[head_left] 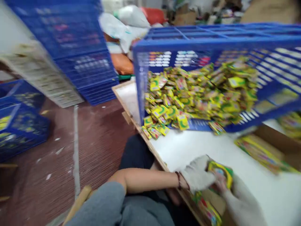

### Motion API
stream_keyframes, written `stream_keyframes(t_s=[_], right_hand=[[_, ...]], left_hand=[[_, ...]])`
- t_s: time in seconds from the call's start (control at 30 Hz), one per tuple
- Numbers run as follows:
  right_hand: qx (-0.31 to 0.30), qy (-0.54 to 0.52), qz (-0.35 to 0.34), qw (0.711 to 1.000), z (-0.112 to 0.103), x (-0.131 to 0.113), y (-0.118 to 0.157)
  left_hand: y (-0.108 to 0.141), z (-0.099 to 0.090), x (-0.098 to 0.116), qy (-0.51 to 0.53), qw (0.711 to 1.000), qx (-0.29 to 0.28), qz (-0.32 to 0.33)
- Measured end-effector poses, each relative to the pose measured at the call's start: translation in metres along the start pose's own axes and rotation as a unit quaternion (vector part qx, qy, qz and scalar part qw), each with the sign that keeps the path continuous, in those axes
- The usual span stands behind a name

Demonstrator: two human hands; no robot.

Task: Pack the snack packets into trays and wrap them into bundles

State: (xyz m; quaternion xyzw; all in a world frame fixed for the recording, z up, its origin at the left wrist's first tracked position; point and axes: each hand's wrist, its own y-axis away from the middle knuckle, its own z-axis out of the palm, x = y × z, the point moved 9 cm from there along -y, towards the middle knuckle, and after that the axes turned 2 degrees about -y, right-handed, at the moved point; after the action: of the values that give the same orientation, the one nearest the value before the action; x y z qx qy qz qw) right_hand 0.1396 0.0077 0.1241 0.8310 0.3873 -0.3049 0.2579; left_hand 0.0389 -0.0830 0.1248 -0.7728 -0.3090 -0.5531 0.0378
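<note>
My left hand (198, 174), in a pale work glove, is closed at the edge of a small yellow-and-green printed box (219, 169) over the white tabletop. My right hand (240, 197), gloved with bare fingertips, grips the same box from the other side. Blur hides whether it is one box or several stacked together. Below the hands, a cardboard box (213, 201) with more yellow-and-green print stands at the table's near edge. Beyond them, a heap of similar small boxes (199, 94) spills from a blue plastic crate (138, 81) lying on its side.
The white tabletop (178, 144) has a wooden rim along its left side. An open carton (275, 138) sits at right. Blue crates (89, 62) and white crates (54, 75) are stacked on the red-brown floor (98, 135). More blue crates (25, 116) stand at far left.
</note>
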Motion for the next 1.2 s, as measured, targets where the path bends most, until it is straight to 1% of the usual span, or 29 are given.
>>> stream_keyframes(t_s=[0.03, 0.1, 0.13, 0.17, 0.2, 0.23, 0.3, 0.37, 0.4, 0.47, 0.53, 0.57, 0.6, 0.63, 0.67, 0.7, 0.73, 0.77, 0.8, 0.83, 0.87, 0.9, 0.93, 0.97, 1.0, 1.03, 1.07, 1.13, 1.2], right_hand=[[-0.006, -0.039, 0.017, 0.999, -0.006, -0.002, 0.002], [-0.038, -0.079, 0.013, 0.996, -0.016, -0.008, 0.0], [-0.055, -0.076, 0.008, 0.996, -0.021, -0.008, -0.003], [-0.069, -0.056, 0.019, 0.996, -0.026, -0.002, -0.007], [-0.078, -0.018, 0.034, 0.996, -0.031, 0.005, -0.01], [-0.099, 0.027, 0.046, 0.994, -0.032, 0.013, -0.013], [-0.129, 0.125, 0.068, 0.981, -0.031, 0.028, -0.017], [-0.165, 0.222, 0.086, 0.957, -0.022, 0.038, -0.021], [-0.189, 0.263, 0.092, 0.942, -0.014, 0.042, -0.023], [-0.238, 0.312, 0.1, 0.914, 0.002, 0.048, -0.026], [-0.268, 0.322, 0.098, 0.903, 0.011, 0.049, -0.029], [-0.273, 0.319, 0.097, 0.902, 0.011, 0.049, -0.03], [-0.27, 0.312, 0.098, 0.906, 0.009, 0.049, -0.032], [-0.259, 0.3, 0.099, 0.913, 0.003, 0.048, -0.033], [-0.239, 0.278, 0.099, 0.925, -0.004, 0.047, -0.035], [-0.209, 0.244, 0.1, 0.942, -0.012, 0.045, -0.036], [-0.17, 0.195, 0.1, 0.961, -0.021, 0.043, -0.036], [-0.13, 0.133, 0.095, 0.978, -0.028, 0.04, -0.036], [-0.096, 0.068, 0.087, 0.989, -0.032, 0.038, -0.033], [-0.073, 0.008, 0.078, 0.994, -0.033, 0.036, -0.029], [-0.058, -0.036, 0.071, 0.995, -0.032, 0.035, -0.024], [-0.044, -0.057, 0.066, 0.995, -0.031, 0.033, -0.018], [-0.025, -0.048, 0.058, 0.997, -0.032, 0.031, -0.013], [-0.002, -0.01, 0.043, 0.999, -0.035, 0.027, -0.007], [0.022, 0.053, 0.021, 0.998, -0.04, 0.021, -0.002], [0.033, 0.129, -0.01, 0.991, -0.043, 0.012, 0.002], [0.025, 0.207, -0.043, 0.977, -0.042, 0.003, 0.005], [-0.05, 0.332, -0.085, 0.938, -0.031, -0.005, 0.008], [-0.139, 0.388, -0.066, 0.909, -0.02, 0.004, 0.007]], left_hand=[[0.004, -0.001, 0.004, -0.017, 1.0, 0.011, 0.002], [0.006, -0.005, 0.015, -0.052, 0.996, 0.016, 0.075], [0.005, -0.009, 0.017, -0.083, 0.991, 0.03, 0.103], [0.003, -0.007, 0.019, -0.129, 0.981, 0.016, 0.142], [0.002, 0.0, 0.021, -0.182, 0.965, -0.013, 0.187], [0.003, 0.012, 0.022, -0.239, 0.941, -0.058, 0.231], [0.013, 0.042, 0.017, -0.344, 0.876, -0.162, 0.296], [0.026, 0.068, 0.007, -0.421, 0.816, -0.238, 0.315], [0.03, 0.077, 0.002, -0.448, 0.798, -0.26, 0.309], [0.033, 0.088, -0.007, -0.481, 0.781, -0.282, 0.282], [0.033, 0.093, -0.013, -0.494, 0.778, -0.292, 0.257], [0.032, 0.093, -0.014, -0.488, 0.783, -0.295, 0.249], [0.03, 0.091, -0.014, -0.471, 0.796, -0.293, 0.243], [0.026, 0.086, -0.013, -0.44, 0.82, -0.281, 0.235], [0.019, 0.079, -0.01, -0.394, 0.856, -0.254, 0.22], [0.01, 0.068, -0.006, -0.326, 0.899, -0.214, 0.199], [0.0, 0.056, -0.002, -0.239, 0.941, -0.165, 0.173], [-0.01, 0.044, -0.001, -0.139, 0.972, -0.119, 0.147], [-0.018, 0.036, 0.0, -0.041, 0.987, -0.088, 0.125], [-0.025, 0.034, 0.001, 0.043, 0.99, -0.078, 0.11], [-0.03, 0.035, 0.003, 0.098, 0.987, -0.082, 0.101], [-0.034, 0.039, 0.005, 0.113, 0.985, -0.093, 0.095], [-0.038, 0.044, 0.007, 0.085, 0.987, -0.103, 0.094], [-0.039, 0.049, 0.01, 0.021, 0.989, -0.109, 0.1], [-0.04, 0.054, 0.012, -0.066, 0.985, -0.111, 0.111], [-0.039, 0.059, 0.015, -0.158, 0.972, -0.115, 0.128], [-0.038, 0.065, 0.017, -0.243, 0.951, -0.124, 0.147], [-0.033, 0.077, 0.018, -0.356, 0.907, -0.15, 0.169], [-0.029, 0.081, 0.016, -0.408, 0.881, -0.165, 0.173]])
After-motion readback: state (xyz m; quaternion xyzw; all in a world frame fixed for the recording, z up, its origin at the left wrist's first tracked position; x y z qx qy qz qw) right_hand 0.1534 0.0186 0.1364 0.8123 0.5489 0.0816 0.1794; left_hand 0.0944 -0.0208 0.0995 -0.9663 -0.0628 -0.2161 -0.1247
